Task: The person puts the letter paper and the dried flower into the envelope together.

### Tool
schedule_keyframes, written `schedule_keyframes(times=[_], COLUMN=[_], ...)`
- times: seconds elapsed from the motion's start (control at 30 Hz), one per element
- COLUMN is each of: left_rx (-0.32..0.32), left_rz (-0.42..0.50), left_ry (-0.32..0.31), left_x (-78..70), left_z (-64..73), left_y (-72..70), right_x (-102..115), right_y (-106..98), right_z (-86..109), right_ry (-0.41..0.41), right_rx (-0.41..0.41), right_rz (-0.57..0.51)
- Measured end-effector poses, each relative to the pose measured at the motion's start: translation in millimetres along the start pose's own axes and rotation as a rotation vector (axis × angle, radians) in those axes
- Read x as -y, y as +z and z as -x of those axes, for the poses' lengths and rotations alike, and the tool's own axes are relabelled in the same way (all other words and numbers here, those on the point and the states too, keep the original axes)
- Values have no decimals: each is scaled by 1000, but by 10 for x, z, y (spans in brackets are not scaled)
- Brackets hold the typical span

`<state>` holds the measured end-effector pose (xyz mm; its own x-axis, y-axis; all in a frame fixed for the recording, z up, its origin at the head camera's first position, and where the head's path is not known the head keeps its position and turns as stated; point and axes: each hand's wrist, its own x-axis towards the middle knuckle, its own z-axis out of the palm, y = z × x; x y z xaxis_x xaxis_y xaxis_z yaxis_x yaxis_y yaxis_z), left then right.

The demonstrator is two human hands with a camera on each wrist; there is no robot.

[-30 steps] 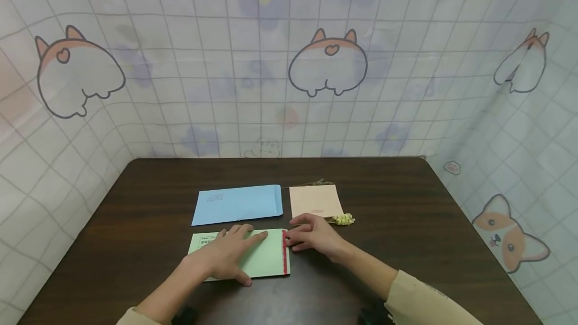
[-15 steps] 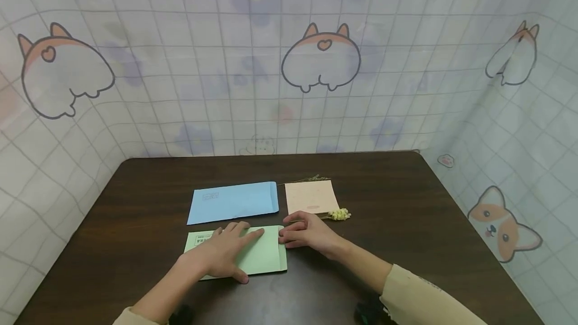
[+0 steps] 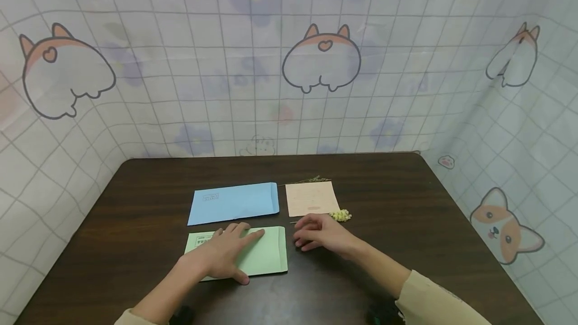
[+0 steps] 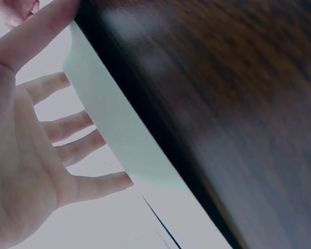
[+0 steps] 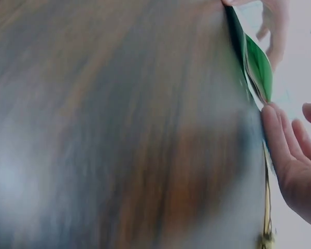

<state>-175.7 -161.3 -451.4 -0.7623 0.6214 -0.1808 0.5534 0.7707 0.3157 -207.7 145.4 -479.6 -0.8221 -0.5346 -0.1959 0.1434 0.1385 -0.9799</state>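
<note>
A pale green envelope (image 3: 266,257) lies on the dark wooden table, its narrow flap folded over at the right end. My left hand (image 3: 221,252) rests on the envelope with its fingers spread and covers part of the print on its left side. In the left wrist view, these straight fingers (image 4: 96,185) reach along the envelope's pale edge. Just right of the flap, my right hand (image 3: 322,234) is loosely bent above the table, holding nothing. From the right wrist, the envelope's flap end (image 5: 260,70) stands slightly raised, close to the right fingertips.
Behind the green envelope lies a blue envelope (image 3: 235,207). To its right is a peach card or envelope (image 3: 311,199), with yellow flowers (image 3: 340,215) at its front corner and a dried sprig (image 3: 318,179) at its back edge. A patterned cloth (image 3: 217,99) surrounds the table (image 3: 388,199).
A red strip showed at the green envelope's right end; the flap then folded over and the red is hidden. My right hand has drawn away to the right. The left hand stays put.
</note>
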Motion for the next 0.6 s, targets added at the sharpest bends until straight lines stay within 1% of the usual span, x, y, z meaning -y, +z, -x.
schedule_keyframes(times=[0.1, 0.3, 0.43, 0.6], left_rx=[-4, -6, 0, -3], left_rz=[9, 21, 18, 11], left_ry=[7, 19, 2, -1], left_x=[-5, -29, -38, -24], left_z=[4, 4, 13, 25], left_y=[-6, -7, -18, -23], right_x=[11, 35, 61, 85], right_y=[-108, -325, -438, -541], right_z=[61, 205, 254, 292], right_ry=[-6, -23, -24, -18], right_rx=[-16, -88, -118, -152], right_rz=[54, 135, 152, 158])
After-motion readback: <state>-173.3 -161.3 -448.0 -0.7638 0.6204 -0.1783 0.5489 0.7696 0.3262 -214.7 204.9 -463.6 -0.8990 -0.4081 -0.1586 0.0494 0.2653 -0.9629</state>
